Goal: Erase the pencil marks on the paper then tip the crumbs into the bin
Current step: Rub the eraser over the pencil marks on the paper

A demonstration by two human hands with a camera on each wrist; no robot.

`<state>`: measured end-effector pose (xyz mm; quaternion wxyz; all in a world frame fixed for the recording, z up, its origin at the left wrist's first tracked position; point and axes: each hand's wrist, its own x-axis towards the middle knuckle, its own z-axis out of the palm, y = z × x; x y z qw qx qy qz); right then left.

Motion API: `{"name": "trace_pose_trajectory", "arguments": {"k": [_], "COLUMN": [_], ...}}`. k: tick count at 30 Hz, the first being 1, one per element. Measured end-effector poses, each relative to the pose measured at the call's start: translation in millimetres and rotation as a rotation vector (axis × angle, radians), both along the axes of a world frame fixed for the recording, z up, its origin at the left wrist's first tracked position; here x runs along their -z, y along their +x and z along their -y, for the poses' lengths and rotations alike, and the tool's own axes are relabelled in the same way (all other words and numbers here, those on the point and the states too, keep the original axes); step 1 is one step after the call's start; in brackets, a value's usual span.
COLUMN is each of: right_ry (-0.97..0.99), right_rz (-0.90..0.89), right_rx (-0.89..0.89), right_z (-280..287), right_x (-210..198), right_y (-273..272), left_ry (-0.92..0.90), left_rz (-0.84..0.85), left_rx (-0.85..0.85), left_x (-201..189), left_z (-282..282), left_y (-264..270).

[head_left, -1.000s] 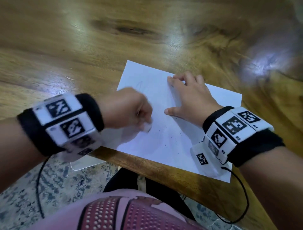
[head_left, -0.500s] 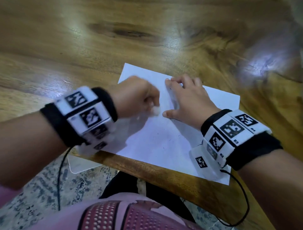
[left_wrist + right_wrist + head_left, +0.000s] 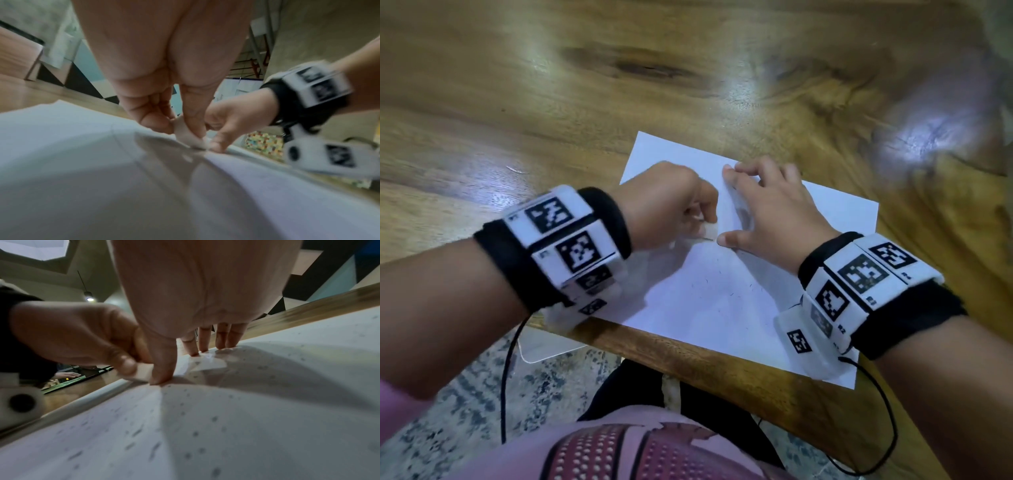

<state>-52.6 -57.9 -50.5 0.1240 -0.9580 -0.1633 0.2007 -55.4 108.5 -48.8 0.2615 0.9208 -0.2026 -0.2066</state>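
The paper (image 3: 726,301) lies flat on the wooden table (image 3: 551,113), its near edge slightly past the table's near edge, and it is a single thin sheet: light, limp, and likely to buckle or slide under rubbing unless pinned. The right hand (image 3: 774,212) does that, fingers (image 3: 203,340) straight and spread with the tips and thumb pressing the sheet down, holding nothing. Just to its left, the left hand (image 3: 671,209) is curled tight and pinches a small white eraser (image 3: 709,230) between thumb and fingertips, its lower corner touching the paper beside the right thumb. The eraser looks small, soft and a bit rubbery, so a grip close to the working end seems best. Dark crumbs (image 3: 141,430) dot the near part of the sheet; they are loose and would scatter easily, so the paper wants lifting by opposite edges, gently bowed into a trough. No bin is in view.
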Motion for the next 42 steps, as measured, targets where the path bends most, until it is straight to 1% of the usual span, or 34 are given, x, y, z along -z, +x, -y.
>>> {"name": "trace_pose_trajectory", "arguments": {"k": [2, 4, 6, 8, 10, 13, 14, 18, 20, 22, 24, 26, 27, 28, 29, 32, 34, 36, 38, 39, 40, 41, 42], "right_ry": [0.001, 0.006, 0.018, 0.026, 0.025, 0.000, -0.005, 0.001, 0.008, 0.009, 0.000, -0.014, -0.022, -0.030, -0.037, -0.032, -0.022, -0.018, -0.012, -0.012, -0.014, -0.016, -0.019], "right_rz": [-0.002, -0.008, -0.010, -0.016, -0.036, -0.062, -0.060, -0.044, -0.039, -0.044, -0.048, -0.047, -0.046, -0.045, -0.044, -0.038, -0.035, -0.044, -0.056, -0.057, -0.055, -0.054, -0.054], "right_rx": [-0.006, -0.006, 0.000, -0.003, -0.020, -0.051, -0.051, -0.036, -0.033, -0.032, -0.042, -0.058, -0.062, -0.064, -0.065, -0.052, -0.047, -0.052, -0.054, -0.056, -0.058, -0.060, -0.061], "right_z": [0, 1, 1, 2, 4, 7, 7, 5, 5, 6, 6, 6, 6, 5, 5, 5, 4, 5, 6, 6, 6, 6, 5], "right_x": [0, 0, -1, -2, -3, -4, -4, -1, -1, 0, -1, -2, -3, -4, -4, -4, -3, -2, -3, -4, -4, -5, -5], "right_y": [1, 0, 0, 0, 2, 4, 5, 5, 6, 6, 5, 5, 5, 6, 6, 5, 5, 5, 6, 6, 5, 5, 5], "left_ry": [-0.014, -0.042, -0.033, -0.031, 0.004, 0.025, 0.028, 0.011, 0.022, -0.001, -0.032, 0.025, 0.049, 0.040, 0.025, -0.005, -0.022, -0.051, 0.002, 0.038, 0.036, 0.014, -0.005], "left_rz": [-0.017, -0.064, -0.117, -0.120, -0.132, -0.256, -0.260, -0.055, 0.003, 0.052, 0.016, -0.111, -0.165, -0.186, -0.170, 0.028, 0.059, 0.014, -0.135, -0.207, -0.236, -0.202, -0.125], "left_rx": [0.010, 0.078, 0.132, 0.131, 0.125, 0.084, 0.065, -0.030, -0.037, -0.003, 0.103, 0.219, 0.245, 0.243, 0.221, 0.144, 0.122, 0.192, 0.283, 0.298, 0.275, 0.230, 0.168], "left_x": [1, 1, 1, 3, 2, -4, -6, -11, -10, -6, -2, 0, 2, 2, 2, -2, -2, 3, 4, 1, -1, -3, -4], "left_z": [2, -3, -8, -10, -9, -8, -7, 14, 25, 22, 8, -3, -7, -8, -7, 9, 17, 14, 2, -4, -9, -12, -14], "left_y": [-1, -23, -46, -55, -52, -34, -24, 14, 14, -4, -29, -50, -54, -52, -45, -13, -9, -27, -49, -54, -53, -46, -34]}}
